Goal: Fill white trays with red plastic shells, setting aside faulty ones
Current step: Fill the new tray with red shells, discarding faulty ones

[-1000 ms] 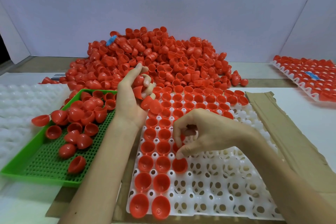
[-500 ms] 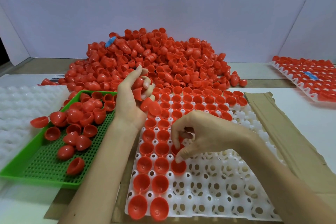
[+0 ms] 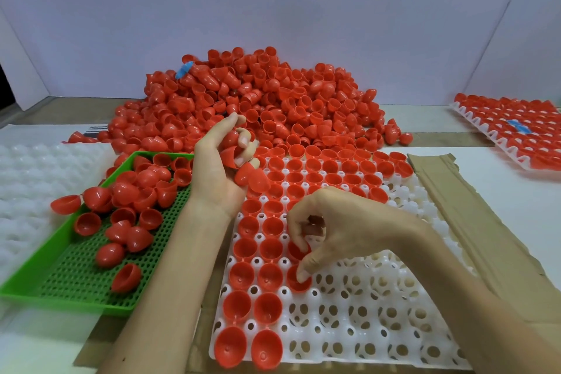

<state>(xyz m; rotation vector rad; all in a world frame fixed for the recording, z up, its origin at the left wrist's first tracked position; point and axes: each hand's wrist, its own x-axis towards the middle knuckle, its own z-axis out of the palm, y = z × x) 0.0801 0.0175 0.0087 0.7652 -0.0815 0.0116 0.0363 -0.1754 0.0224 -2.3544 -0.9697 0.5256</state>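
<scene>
Pressing down with the thumb (image 3: 303, 267), our right hand (image 3: 343, 228) seats a shell (image 3: 296, 282), hollow side up, in the third column of the tray (image 3: 379, 340). The other fingers of this hand are curled in toward the palm, and we cannot tell if they hide anything.

Our left hand (image 3: 218, 179) is far and left of it, over the far-left part of the tray. Its fingers are closed around a small bunch of shells (image 3: 253, 181), and one shell hangs out low on the right side of the hand.

The relation that matters, we think, is this one. The next free cell (image 3: 299, 311) lies just near of the thumb, in the same column, right beside the seated shell. The supply lies the opposite way, beyond several filled rows. So the right hand is clearly the nearer one to the cell. We judge that it must first reach far and left for a shell, then bring it back with the hollow side up. Shells set aside lie in the green tray (image 3: 76, 293), left of our left forearm.
</scene>
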